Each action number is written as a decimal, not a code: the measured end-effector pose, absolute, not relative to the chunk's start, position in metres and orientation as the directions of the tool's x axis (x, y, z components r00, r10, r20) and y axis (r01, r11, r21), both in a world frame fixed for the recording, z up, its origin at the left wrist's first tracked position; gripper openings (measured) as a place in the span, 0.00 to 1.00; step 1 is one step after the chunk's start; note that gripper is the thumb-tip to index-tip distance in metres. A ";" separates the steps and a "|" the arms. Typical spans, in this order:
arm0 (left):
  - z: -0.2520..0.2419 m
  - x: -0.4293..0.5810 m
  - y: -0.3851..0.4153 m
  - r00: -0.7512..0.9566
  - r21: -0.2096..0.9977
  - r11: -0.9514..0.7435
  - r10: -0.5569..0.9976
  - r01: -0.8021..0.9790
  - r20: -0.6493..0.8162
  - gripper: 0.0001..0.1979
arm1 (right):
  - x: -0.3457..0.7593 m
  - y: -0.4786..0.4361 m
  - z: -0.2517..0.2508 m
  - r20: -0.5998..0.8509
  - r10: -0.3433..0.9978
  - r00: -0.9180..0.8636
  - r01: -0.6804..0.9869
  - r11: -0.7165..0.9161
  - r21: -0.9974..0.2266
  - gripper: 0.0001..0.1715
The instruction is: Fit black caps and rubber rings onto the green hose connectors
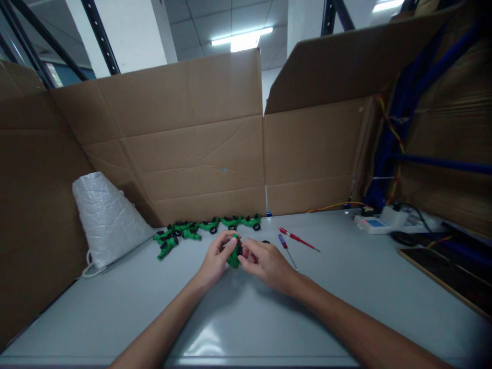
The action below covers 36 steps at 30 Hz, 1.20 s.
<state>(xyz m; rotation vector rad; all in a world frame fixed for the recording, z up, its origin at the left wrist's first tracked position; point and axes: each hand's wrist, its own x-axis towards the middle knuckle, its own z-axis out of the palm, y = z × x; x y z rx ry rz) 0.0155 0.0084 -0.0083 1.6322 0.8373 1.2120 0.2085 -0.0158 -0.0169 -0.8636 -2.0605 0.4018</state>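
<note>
We are holding the green toy [232,261] in our left grip [217,252], nearer us than the toy row [210,226]; our right grip [266,258] is pinching its black wheel [240,250], apparently fitting it, seemingly calling for steady pressing.

Free tabletop [123,300] left; screwdrivers [294,236] right

Brown cardboard panels [192,159] back the glossy grey tabletop [384,287], a blue metal frame [384,154] at the right; above them I see white pillars [123,36] and a tiled ceiling [209,18] with a bright tube light [246,38].
</note>
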 end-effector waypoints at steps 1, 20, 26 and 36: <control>-0.009 0.015 0.009 0.287 0.936 -0.353 0.897 0.002 0.337 0.20 | 0.209 -0.015 -0.017 0.587 0.694 -0.417 0.443 0.719 -0.535 0.07; -0.011 0.014 0.010 0.307 0.966 -0.257 0.920 0.007 0.243 0.25 | 0.211 -0.016 -0.014 0.707 0.469 -0.529 0.579 0.809 -0.104 0.12; -0.017 0.012 0.014 0.296 0.964 -0.263 0.925 0.040 0.240 0.24 | 0.209 -0.013 -0.017 0.710 0.417 -0.567 0.624 0.780 0.040 0.13; -0.008 0.015 0.007 0.244 0.967 -0.251 0.941 0.043 0.234 0.20 | 0.210 -0.017 -0.011 0.711 0.338 -0.616 0.620 0.765 0.174 0.15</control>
